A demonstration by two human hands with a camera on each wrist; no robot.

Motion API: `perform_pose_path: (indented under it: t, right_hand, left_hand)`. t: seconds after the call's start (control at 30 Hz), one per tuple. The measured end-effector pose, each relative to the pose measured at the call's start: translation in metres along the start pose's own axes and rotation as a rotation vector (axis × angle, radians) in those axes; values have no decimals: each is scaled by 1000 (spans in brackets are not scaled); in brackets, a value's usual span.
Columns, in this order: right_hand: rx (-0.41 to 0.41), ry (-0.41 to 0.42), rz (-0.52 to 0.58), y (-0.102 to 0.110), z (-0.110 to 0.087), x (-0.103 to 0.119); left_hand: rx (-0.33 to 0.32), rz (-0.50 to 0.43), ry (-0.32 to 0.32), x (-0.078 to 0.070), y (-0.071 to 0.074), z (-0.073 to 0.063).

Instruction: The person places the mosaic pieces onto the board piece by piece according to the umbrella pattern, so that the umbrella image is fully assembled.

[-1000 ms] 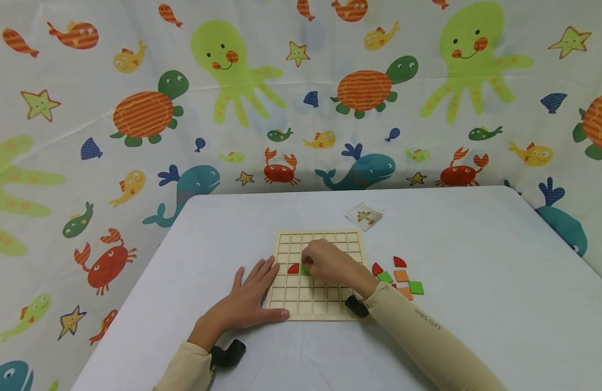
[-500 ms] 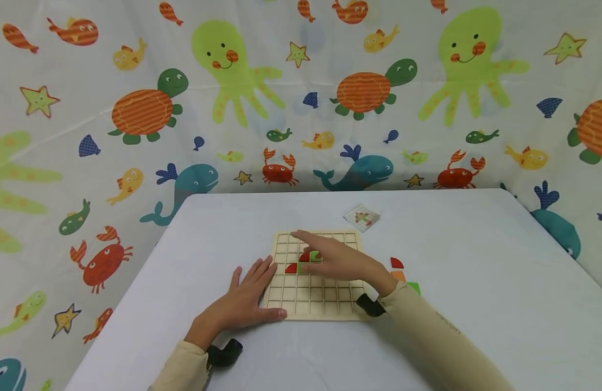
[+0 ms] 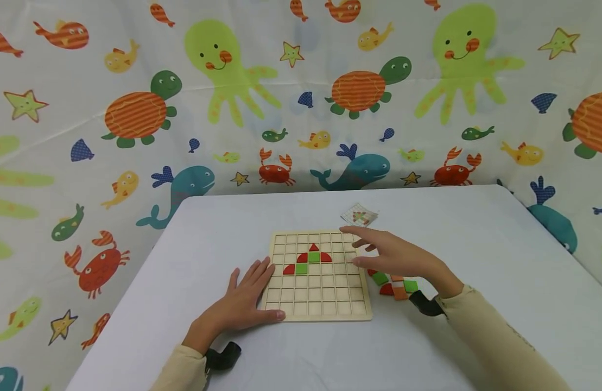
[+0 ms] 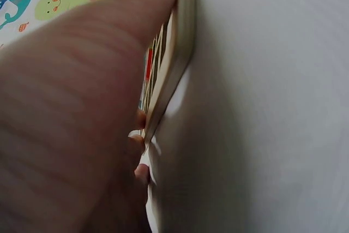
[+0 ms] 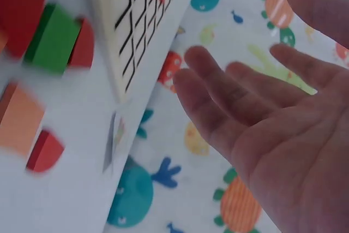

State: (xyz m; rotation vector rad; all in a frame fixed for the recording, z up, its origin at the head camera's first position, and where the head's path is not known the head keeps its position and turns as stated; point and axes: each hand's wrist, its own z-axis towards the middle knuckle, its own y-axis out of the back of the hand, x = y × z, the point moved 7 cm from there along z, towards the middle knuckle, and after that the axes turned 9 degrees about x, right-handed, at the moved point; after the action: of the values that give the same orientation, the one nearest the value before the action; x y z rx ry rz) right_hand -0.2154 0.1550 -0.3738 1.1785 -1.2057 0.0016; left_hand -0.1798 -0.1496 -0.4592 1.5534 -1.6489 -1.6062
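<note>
A pale wooden grid board (image 3: 330,296) lies on the white table. On it, green squares (image 3: 301,268) and red quarter-round pieces (image 3: 289,269) form two short rows, with a small red triangle (image 3: 314,247) above them. My left hand (image 3: 247,298) rests flat at the board's left side, its spread fingers and thumb touching the edge. Over the board's right edge hovers my right hand (image 3: 398,254), fingers extended; its palm (image 5: 294,151) holds nothing in the right wrist view. Below it lie loose green (image 3: 411,286), orange (image 3: 400,293) and red (image 3: 386,289) pieces, partly hidden by the hand.
Behind the board lies a small pattern card (image 3: 359,215) with a grid and coloured shapes. A sea-animal curtain (image 3: 261,70) hangs beyond the table's far edge. Black bands (image 3: 223,357) sit at both wrists.
My right hand let go of a piece on the board, its fingers straightened, and it moved right toward the loose pieces, uncovering the placed shapes. My left hand stayed at the edge.
</note>
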Motion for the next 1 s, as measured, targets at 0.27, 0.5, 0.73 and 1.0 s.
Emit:
perform_pose_path:
  t: [0.27, 0.5, 0.73, 1.0]
  right_hand:
    - [6, -63, -50, 22, -37, -25]
    - [97, -181, -104, 21, -39, -42]
    - [110, -267, -219, 9, -36, -50]
    - [80, -294, -325, -4, -33, -55]
  left_hand:
    - [-8, -3, 7, 2, -2, 1]
    - [-2, -2, 10, 3, -3, 1]
    - [-6, -3, 13, 1, -1, 3]
    - [-3, 1, 8, 0, -3, 1]
